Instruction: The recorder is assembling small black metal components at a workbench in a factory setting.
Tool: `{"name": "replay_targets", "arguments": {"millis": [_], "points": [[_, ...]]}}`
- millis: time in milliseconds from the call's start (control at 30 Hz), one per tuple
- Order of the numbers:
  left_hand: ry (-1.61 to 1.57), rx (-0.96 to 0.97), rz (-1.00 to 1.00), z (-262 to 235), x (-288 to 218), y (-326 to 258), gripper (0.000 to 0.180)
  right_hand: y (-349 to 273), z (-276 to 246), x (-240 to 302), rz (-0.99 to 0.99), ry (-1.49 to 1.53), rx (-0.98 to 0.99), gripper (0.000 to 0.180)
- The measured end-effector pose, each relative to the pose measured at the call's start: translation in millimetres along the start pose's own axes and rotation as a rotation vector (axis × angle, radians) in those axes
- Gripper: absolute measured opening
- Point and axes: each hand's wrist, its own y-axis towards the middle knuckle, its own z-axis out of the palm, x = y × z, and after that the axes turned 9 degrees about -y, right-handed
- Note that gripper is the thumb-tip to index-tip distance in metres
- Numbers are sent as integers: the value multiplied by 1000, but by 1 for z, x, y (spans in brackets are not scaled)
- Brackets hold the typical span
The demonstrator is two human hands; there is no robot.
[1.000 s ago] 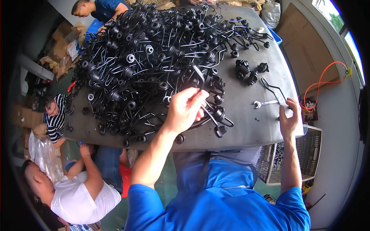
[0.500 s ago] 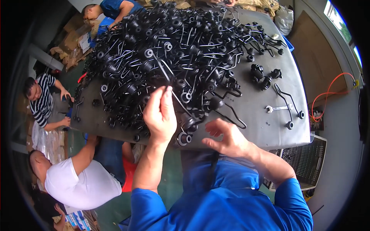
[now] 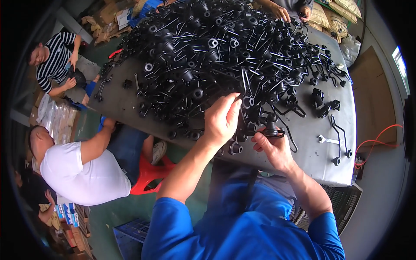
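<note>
I've got the table (image 3: 320, 160), the big black pile (image 3: 216, 56) spread over it. Left hand (image 3: 222, 119) pinches a rod (image 3: 246, 89) at the pile's near edge; right hand (image 3: 273, 149) grips a spool (image 3: 272, 129). Best pull slowly, avoiding tangles.

Upper left floor: flattened brown cardboard boxes (image 3: 100, 27) heaped beside a blue package (image 3: 149, 7).
Left edge: clear crinkled plastic bags (image 3: 54, 121) on the floor.
Lower left: small blue-and-white cartons (image 3: 69, 212) stacked.
Upper right: tan woven sacks (image 3: 331, 17).
</note>
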Motion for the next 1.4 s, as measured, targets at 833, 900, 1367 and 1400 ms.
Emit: {"name": "replay_targets", "arguments": {"millis": [833,900,1367,1400], "points": [[257,-4,-20,-10,-26,71,16,16,-68,-5,126,221,-217,14],[397,83,-16,-5,-22,75,15,12,-66,-5,106,181,-218,14],[586,372,-214,47,59,44,17,-27,-127,-32,-98,-198,-432,28],[531,370,-216,43,57,45,18,-31,-133,-34,-90,-244,-481,27]]}}
